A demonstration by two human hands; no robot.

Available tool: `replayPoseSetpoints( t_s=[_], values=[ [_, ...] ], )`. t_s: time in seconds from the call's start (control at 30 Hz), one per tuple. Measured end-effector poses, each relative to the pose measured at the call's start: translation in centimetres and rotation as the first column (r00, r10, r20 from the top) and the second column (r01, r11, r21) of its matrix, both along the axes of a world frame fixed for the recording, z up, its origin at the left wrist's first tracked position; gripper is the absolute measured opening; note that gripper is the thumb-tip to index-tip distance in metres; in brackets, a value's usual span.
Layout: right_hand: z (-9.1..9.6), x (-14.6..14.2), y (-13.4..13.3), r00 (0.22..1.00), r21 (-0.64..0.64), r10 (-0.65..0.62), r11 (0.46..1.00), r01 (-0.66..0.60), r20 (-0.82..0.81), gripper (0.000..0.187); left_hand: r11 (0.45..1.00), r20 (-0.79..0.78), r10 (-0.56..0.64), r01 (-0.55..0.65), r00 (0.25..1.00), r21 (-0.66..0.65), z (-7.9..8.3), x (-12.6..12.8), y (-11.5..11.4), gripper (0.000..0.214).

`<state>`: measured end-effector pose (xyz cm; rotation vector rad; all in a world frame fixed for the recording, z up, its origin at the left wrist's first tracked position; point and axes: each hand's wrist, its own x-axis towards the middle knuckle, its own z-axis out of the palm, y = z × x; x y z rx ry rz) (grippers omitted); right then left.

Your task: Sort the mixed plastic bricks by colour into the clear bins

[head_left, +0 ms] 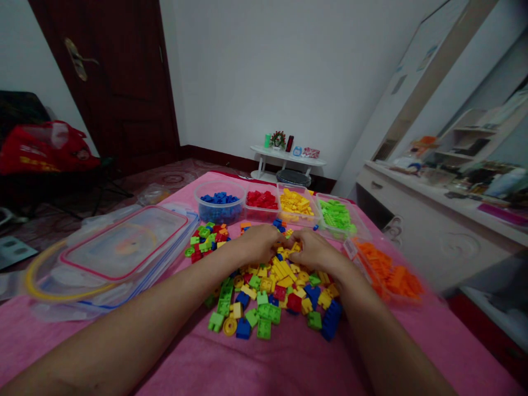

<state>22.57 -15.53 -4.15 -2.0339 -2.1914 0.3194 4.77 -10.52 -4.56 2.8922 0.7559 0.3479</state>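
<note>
A heap of mixed plastic building blocks (268, 297) lies on a pink cloth (289, 363). My left hand (258, 243) and my right hand (315, 250) meet at the far side of the heap, knuckles up, fingers curled down among yellow and blue blocks. What the fingers grip is hidden. Behind the hands stand clear tubs of sorted blocks: blue (219, 201), red (261, 200), yellow (296, 203), green (337, 215). An orange-filled tub (388, 272) sits to the right of my right hand.
Stacked clear lids (119, 250) with coloured rims lie at the left on the cloth. A white dresser (433, 231) runs along the right. A small white table (286, 157) with small items stands by the far wall, and a dark door (119, 71) is at the back left.
</note>
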Motion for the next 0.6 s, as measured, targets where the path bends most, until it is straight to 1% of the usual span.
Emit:
replayPoseSetpoints(
  t_s=[0.1,0.13,0.2,0.27,0.33,0.37,0.4,0.47,0.53,0.6],
  values=[
    [-0.1,-0.2,-0.1,1.0,-0.012,0.006,1.0,-0.006,-0.017,0.029,0.999,-0.029,0.014,-0.013,0.999,0.035,0.0,0.0,-0.2,0.043],
    [-0.1,-0.2,-0.2,0.999,-0.018,-0.004,1.0,0.004,-0.037,0.026,0.999,-0.035,0.017,-0.015,0.999,0.041,0.1,-0.1,-0.1,0.042],
    [0.2,0.1,-0.2,0.993,-0.03,-0.033,0.999,0.03,-0.113,0.015,0.999,-0.04,0.017,-0.015,0.999,0.034,0.1,-0.2,0.0,0.038],
    [0.7,0.7,-0.1,0.974,-0.003,-0.078,0.997,0.08,-0.212,0.008,1.0,-0.03,0.019,-0.019,0.999,-0.006,0.3,-0.3,0.3,0.036],
    [1.3,1.5,0.1,0.952,0.099,-0.124,0.983,0.156,-0.278,0.012,0.996,0.006,0.034,-0.033,0.999,-0.084,0.4,-0.5,0.6,0.033],
    [1.5,1.9,0.3,0.947,0.161,-0.15,0.966,0.201,-0.282,0.013,0.99,0.036,0.044,-0.039,0.998,-0.135,0.4,-0.5,0.8,0.031],
    [1.6,2.3,0.4,0.947,0.221,-0.179,0.945,0.24,-0.265,0.014,0.981,0.075,0.055,-0.04,0.996,-0.192,0.4,-0.5,1.0,0.029],
    [1.5,2.9,0.6,0.957,0.304,-0.223,0.913,0.272,-0.188,0.019,0.947,0.172,0.082,-0.023,0.982,-0.322,0.5,-0.5,1.3,0.024],
    [0.8,3.0,0.7,0.966,0.319,-0.248,0.911,0.26,-0.08,0.024,0.89,0.27,0.125,0.012,0.955,-0.455,0.4,-0.3,1.3,0.023],
    [-0.1,2.9,0.7,0.968,0.274,-0.249,0.933,0.235,0.017,0.029,0.814,0.326,0.186,0.04,0.927,-0.58,0.5,0.0,1.2,0.023]
  ],
)
